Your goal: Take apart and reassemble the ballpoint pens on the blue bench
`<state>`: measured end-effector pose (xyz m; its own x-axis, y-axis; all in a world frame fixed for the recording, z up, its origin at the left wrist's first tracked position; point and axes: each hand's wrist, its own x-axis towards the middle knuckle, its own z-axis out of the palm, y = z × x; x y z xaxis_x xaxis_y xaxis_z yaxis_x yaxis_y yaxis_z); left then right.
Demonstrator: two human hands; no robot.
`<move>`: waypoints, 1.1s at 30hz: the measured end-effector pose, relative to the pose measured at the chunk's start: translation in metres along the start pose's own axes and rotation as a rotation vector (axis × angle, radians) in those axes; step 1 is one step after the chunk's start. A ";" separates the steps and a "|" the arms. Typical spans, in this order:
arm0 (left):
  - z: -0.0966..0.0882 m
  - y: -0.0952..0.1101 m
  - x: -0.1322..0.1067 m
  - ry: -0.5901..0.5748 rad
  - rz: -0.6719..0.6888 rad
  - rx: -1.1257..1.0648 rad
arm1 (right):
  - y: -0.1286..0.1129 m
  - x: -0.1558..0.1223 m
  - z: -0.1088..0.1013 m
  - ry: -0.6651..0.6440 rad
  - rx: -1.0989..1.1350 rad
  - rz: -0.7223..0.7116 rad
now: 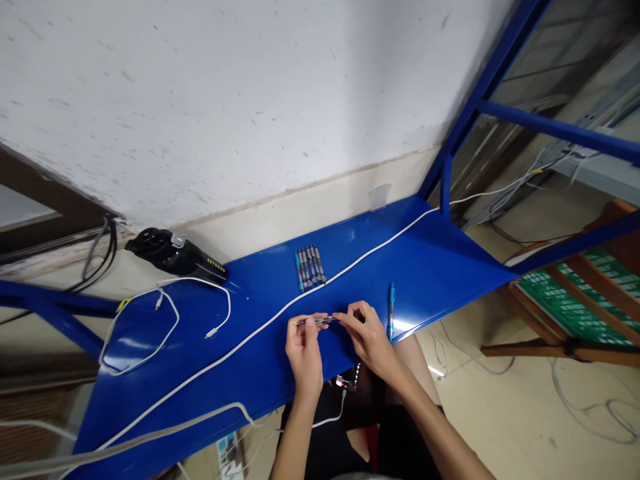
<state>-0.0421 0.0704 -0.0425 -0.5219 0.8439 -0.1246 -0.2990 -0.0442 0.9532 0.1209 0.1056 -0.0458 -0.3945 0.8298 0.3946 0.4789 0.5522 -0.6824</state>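
Over the blue table, my left hand is closed around a slim pen held level. My right hand pinches at the pen's right end, its thumb and fingertips pressed together there; the tip itself is too small to make out. Beyond my hands, several pens lie side by side in a row, mostly grey and clear, with a light-blue one at the left. To the right of my right hand lies a single light-blue pen, apart from the others.
A long white cable crosses the blue table diagonally. At the back left lies a black bottle, near a looped white charging cable. A lit phone rests below the table's front edge. A wooden chair stands at right.
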 end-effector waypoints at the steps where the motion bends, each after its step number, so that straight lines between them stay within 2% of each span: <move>1: 0.001 0.001 0.000 0.008 0.001 -0.031 | 0.001 0.000 0.001 0.029 -0.010 0.011; 4: 0.002 0.004 0.002 0.026 0.009 -0.111 | 0.003 -0.001 0.003 0.094 -0.030 0.036; 17: 0.001 0.001 0.004 0.044 0.027 -0.176 | 0.005 -0.001 0.008 0.140 -0.039 0.042; 22: 0.001 0.001 0.004 0.054 0.027 -0.183 | 0.006 -0.002 0.009 0.151 0.007 0.093; 33: 0.000 -0.001 0.002 0.012 0.042 -0.090 | 0.006 -0.003 0.009 0.143 0.061 0.072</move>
<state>-0.0425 0.0726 -0.0436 -0.5446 0.8340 -0.0887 -0.3468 -0.1275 0.9292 0.1179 0.1061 -0.0563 -0.2433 0.8725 0.4237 0.4516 0.4885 -0.7466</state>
